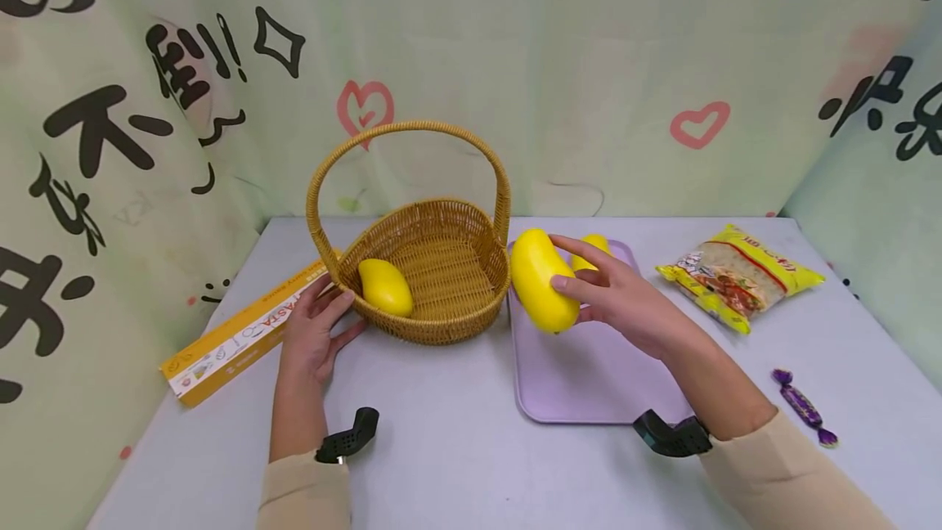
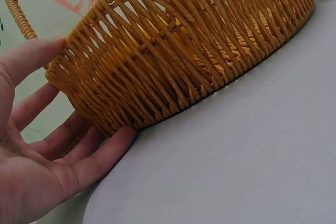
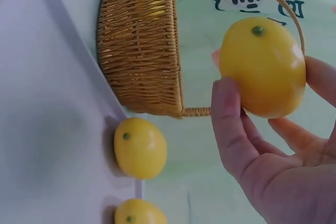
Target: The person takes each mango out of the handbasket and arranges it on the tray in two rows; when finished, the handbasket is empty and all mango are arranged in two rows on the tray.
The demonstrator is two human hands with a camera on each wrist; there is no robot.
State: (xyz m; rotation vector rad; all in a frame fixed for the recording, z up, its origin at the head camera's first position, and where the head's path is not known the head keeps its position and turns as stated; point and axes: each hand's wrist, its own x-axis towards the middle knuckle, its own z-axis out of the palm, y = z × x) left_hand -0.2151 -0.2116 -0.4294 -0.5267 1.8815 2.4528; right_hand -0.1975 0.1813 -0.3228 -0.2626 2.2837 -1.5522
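My right hand (image 1: 618, 297) grips a yellow mango (image 1: 540, 280) between thumb and fingers, held above the left side of a lilac tray (image 1: 589, 399). In the right wrist view, two more mangoes lie by the tray's edge, the nearer mango (image 3: 140, 148) in full sight and the other mango (image 3: 139, 214) cut off by the frame. Left of the tray stands a wicker basket (image 1: 449, 325) with a tall arched handle. One mango (image 1: 386, 288) lies inside it, at the left. My left hand (image 1: 312, 338) holds the basket's left side, thumb on its rim, fingers against the outer wall.
A long orange-and-white box (image 1: 243, 334) printed PASTA lies diagonally behind my left hand. Right of the tray are a yellow food packet (image 1: 739, 276) and a purple wrapped candy (image 1: 804, 409). A printed curtain (image 1: 589, 105) hangs behind the white table (image 1: 456, 448).
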